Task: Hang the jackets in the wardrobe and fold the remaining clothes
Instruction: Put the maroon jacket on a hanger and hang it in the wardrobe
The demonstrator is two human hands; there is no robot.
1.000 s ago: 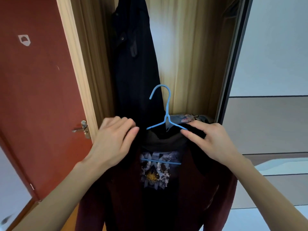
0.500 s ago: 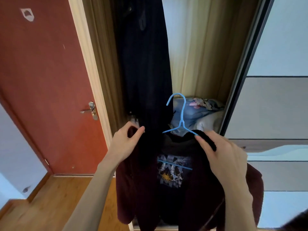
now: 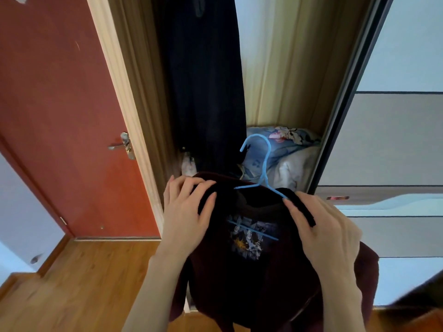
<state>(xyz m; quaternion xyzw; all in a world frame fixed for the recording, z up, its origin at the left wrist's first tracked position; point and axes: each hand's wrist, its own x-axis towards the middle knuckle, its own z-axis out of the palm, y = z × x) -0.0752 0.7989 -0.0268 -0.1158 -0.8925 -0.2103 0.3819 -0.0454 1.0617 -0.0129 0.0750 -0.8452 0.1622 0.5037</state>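
A dark maroon jacket [image 3: 239, 283] hangs on a light blue hanger [image 3: 263, 168] in front of the open wardrobe [image 3: 282, 68]. A printed picture shows inside it near the collar. My left hand [image 3: 184, 212] grips the jacket's left shoulder, fingers curled over the top edge. My right hand [image 3: 323, 231] holds the right shoulder beside the dark collar, its fingertips touching the hanger's arm. The hanger's hook points up, free of any rail. A long black garment [image 3: 206, 87] hangs inside the wardrobe at the left.
Folded blue and white bedding [image 3: 285, 154] lies on the wardrobe floor. The sliding wardrobe door [image 3: 395, 140] stands at the right. A red door [image 3: 60, 116] with a metal handle [image 3: 124, 146] is at the left, above wooden flooring [image 3: 84, 283].
The view has tilted downward, showing more floor. The jacket on its hanger now sits lower against the wardrobe. My left hand has shifted from pinching the shoulder to lying over its top edge.
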